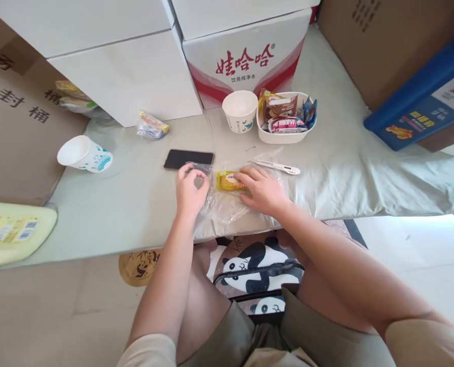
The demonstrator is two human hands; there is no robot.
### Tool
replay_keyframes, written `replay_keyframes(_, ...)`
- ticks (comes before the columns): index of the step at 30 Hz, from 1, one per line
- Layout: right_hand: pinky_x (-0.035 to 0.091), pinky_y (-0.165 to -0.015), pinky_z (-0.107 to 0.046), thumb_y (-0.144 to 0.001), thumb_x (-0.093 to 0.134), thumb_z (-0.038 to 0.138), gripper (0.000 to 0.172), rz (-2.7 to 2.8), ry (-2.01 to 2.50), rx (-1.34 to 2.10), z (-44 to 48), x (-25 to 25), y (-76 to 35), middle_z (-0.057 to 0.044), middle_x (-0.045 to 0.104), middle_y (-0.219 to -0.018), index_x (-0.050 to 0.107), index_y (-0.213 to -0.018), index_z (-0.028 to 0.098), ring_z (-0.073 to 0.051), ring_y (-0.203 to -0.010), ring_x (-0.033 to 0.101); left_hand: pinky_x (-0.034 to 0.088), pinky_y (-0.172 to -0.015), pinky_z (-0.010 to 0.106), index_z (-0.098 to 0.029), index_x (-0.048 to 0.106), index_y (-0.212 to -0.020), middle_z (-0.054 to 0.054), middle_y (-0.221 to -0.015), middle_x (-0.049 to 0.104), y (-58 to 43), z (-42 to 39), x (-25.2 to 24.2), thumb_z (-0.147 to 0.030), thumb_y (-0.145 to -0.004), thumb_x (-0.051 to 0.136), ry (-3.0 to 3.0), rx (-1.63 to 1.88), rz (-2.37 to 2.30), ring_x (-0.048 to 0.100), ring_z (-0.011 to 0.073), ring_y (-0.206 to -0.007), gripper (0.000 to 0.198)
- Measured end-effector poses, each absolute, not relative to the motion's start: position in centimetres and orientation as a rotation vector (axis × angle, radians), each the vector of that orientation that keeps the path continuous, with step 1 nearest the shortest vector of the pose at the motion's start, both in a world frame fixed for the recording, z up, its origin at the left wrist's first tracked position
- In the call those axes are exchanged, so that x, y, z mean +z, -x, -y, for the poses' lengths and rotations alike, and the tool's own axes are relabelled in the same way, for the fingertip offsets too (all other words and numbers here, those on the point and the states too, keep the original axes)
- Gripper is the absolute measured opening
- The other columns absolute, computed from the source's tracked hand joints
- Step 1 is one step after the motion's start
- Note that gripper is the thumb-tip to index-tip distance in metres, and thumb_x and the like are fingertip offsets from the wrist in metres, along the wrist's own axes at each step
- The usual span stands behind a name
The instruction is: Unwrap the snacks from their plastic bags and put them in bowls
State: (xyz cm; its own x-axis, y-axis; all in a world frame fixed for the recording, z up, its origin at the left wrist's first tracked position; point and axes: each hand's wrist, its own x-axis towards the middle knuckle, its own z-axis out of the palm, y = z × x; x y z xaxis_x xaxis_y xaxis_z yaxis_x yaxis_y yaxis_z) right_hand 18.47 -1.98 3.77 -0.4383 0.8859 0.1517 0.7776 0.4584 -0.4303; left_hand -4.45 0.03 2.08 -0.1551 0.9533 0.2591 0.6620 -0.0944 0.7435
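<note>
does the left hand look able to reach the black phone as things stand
Probably yes: the black phone lies flat just beyond the left hand, nothing standing between them. That hand is pinching the clear bag, so it would likely need to let go.

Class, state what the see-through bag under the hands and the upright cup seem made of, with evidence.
The bag looks like clear plastic film: glossy, crinkled, cloth showing through. The upright cup is probably paper: matt white, printed pattern, rolled rim.

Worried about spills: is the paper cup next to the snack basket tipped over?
No, the paper cup beside the snack basket stands upright with its mouth facing up.
</note>
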Motion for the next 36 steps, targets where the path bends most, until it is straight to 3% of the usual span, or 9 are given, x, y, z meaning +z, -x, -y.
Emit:
replay_keyframes(4,0.051,-0.096,-0.049,-0.085,0.057,0.016,0.060,2.318,1.503,0.444,1.5,3.1,-18.5,-0.016,0.064,-0.129,0.056,-0.145,0.023,-0.035,-0.118,0.058,0.056,-0.092,0.041,-0.023,0.057,-0.092,0.007,-0.108,0.071,3.3,0.7,1.9,-0.032,-0.086,0.061,-1.529,1.117,-1.477,0.069,0.0223,-0.103,0.012)
replay_keyframes(7,0.052,-0.094,-0.046,-0.082,0.060,0.016,0.056,2.258,1.485,0.498,1.9,3.0,-19.1,-0.013,0.066,-0.115,0.062,-0.137,0.025,-0.033,-0.111,0.060,0.054,-0.097,0.041,-0.023,0.063,-0.102,0.009,-0.115,0.071,3.0,0.9,1.6,-0.030,-0.079,0.070,-1.559,1.044,-1.534,0.067,0.0245,-0.114,0.025)
replay_keyframes(10,0.053,-0.094,-0.045,-0.079,0.061,0.016,0.053,2.176,1.423,0.596,3.1,3.5,-20.0,-0.011,0.066,-0.110,0.065,-0.131,0.023,-0.030,-0.107,0.063,0.050,-0.103,0.045,-0.023,0.068,-0.106,0.011,-0.121,0.071,3.1,0.7,1.4,-0.031,-0.085,0.065,-1.559,1.014,-1.582,0.064,0.0266,-0.121,0.023)
replay_keyframes(16,0.056,-0.086,-0.042,-0.085,0.063,0.026,0.038,1.856,1.391,0.461,3.1,7.8,-24.8,-0.009,0.069,-0.108,0.066,-0.123,0.024,-0.025,-0.097,0.067,0.049,-0.103,0.046,-0.024,0.071,-0.100,0.009,-0.111,0.074,3.1,0.5,1.7,-0.031,-0.087,0.062,-1.671,1.007,-1.559,0.067,0.0272,-0.112,0.018)
replay_keyframes(20,0.054,-0.070,-0.033,-0.086,0.059,0.020,0.018,1.285,1.645,0.675,-4.6,11.4,-29.4,-0.011,0.072,-0.096,0.064,-0.101,0.012,-0.017,-0.080,0.068,0.051,-0.098,0.044,-0.023,0.071,-0.095,0.008,-0.102,0.073,3.0,0.5,1.9,-0.030,-0.087,0.061,-1.753,0.964,-1.560,0.066,0.0250,-0.100,0.014)
replay_keyframes(23,0.050,-0.068,-0.034,-0.090,0.049,0.023,0.026,1.056,1.725,0.855,-11.8,12.9,-31.2,-0.016,0.070,-0.098,0.059,-0.101,0.002,-0.018,-0.080,0.072,0.051,-0.096,0.043,-0.023,0.070,-0.089,0.008,-0.098,0.073,2.8,0.2,2.0,-0.029,-0.086,0.060,-1.790,0.932,-1.578,0.065,0.0250,-0.096,0.012)
replay_keyframes(27,0.045,-0.065,-0.035,-0.088,0.040,0.032,0.038,1.133,1.985,0.751,-17.5,13.3,-31.1,-0.017,0.067,-0.103,0.055,-0.089,-0.003,-0.024,-0.086,0.074,0.050,-0.096,0.044,-0.023,0.068,-0.086,0.008,-0.099,0.072,2.5,-0.1,2.2,-0.030,-0.086,0.059,-1.818,0.888,-1.619,0.065,0.0257,-0.098,0.012)
replay_keyframes(31,0.048,-0.067,-0.036,-0.082,0.054,0.030,0.029,1.332,2.216,0.718,-18.6,12.7,-30.4,-0.017,0.070,-0.096,0.053,-0.076,0.001,-0.024,-0.081,0.075,0.048,-0.100,0.047,-0.024,0.068,-0.086,0.009,-0.103,0.072,2.2,-0.1,2.4,-0.030,-0.086,0.058,-1.821,0.834,-1.672,0.065,0.0278,-0.104,0.011)
replay_keyframes(36,0.047,-0.061,-0.033,-0.071,0.069,0.032,0.032,1.509,2.353,0.647,-19.2,12.4,-31.8,-0.014,0.071,-0.081,0.056,-0.061,0.004,-0.031,-0.084,0.076,0.049,-0.099,0.047,-0.024,0.068,-0.087,0.009,-0.103,0.072,2.2,-0.1,2.2,-0.030,-0.087,0.058,-1.844,0.822,-1.695,0.065,0.0275,-0.103,0.012)
